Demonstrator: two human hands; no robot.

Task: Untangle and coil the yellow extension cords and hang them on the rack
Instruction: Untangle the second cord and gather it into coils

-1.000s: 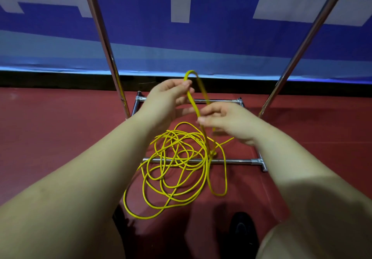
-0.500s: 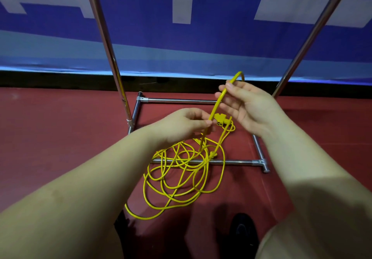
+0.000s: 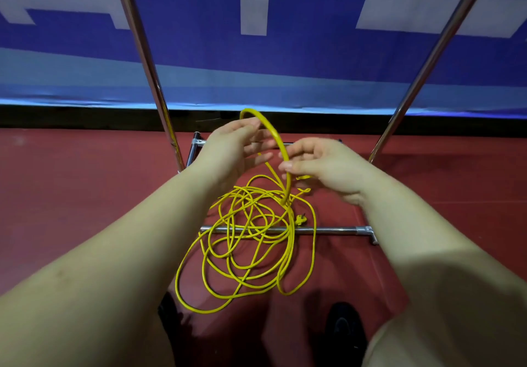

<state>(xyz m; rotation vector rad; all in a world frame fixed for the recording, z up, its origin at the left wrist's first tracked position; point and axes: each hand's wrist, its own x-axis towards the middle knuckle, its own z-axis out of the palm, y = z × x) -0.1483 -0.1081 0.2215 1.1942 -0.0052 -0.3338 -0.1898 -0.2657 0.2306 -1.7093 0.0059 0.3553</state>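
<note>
Cord (image 3: 251, 241) tangled; plug (image 3: 300, 219) partly hidden among loops.

Rack (image 3: 148, 61) uprights cut off above

Counted: 2 hands, left (image 3: 228, 152) & right (image 3: 319, 164). 1 tangle of yellow cord (image 3: 245, 241), approx. 1 plug (image 3: 300, 219) visible; no. of separate cords can't be told. 1 rack (image 3: 328, 230) w/ 2 upright poles, 2 floor bars, plus 1 dark shoe (image 3: 345, 329).
</note>
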